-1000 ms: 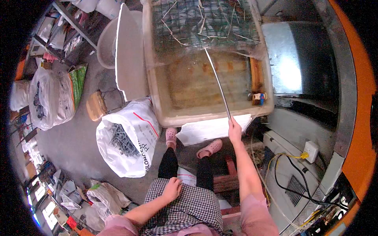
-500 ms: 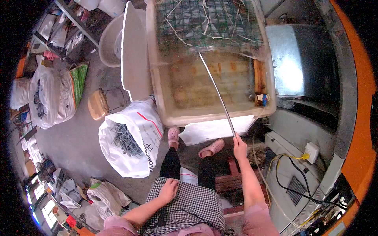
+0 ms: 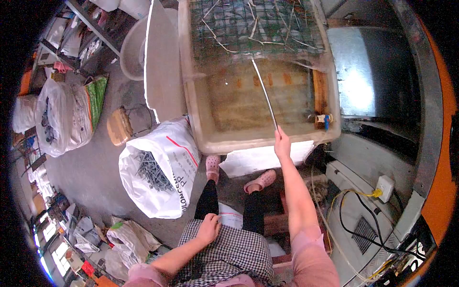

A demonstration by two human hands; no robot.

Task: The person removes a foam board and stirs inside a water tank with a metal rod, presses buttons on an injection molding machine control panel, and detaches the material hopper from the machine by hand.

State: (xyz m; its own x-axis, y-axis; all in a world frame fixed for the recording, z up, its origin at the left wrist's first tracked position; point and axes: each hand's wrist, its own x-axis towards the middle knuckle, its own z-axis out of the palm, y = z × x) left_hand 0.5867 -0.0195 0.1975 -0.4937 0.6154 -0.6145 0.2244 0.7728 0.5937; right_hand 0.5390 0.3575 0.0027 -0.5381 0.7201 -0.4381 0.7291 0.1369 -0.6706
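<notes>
My right hand [image 3: 282, 143] is closed around the near end of a thin metal rod [image 3: 264, 92]. The rod reaches forward over a large tub [image 3: 260, 144] of brownish water. Its far tip is at the near edge of a green mesh [image 3: 267, 28], which covers the far part of the tub and has pale, twig-like strands on it. My left hand [image 3: 209, 229] lies loosely on the black-and-white checked apron [image 3: 234, 251] over my lap, holding nothing.
Left of the tub stand a white board [image 3: 162, 71] and a white woven sack [image 3: 179, 167] with grey plastic-looking pieces. A blue-handled valve [image 3: 325, 119] sits at the tub's right corner. Cables [image 3: 356, 220] and a grey machine [image 3: 344, 191] are on the right.
My right hand has moved forward and slightly left with the rod, so the hand is now at the tub's near rim. My left hand has shifted slightly on the apron.
</notes>
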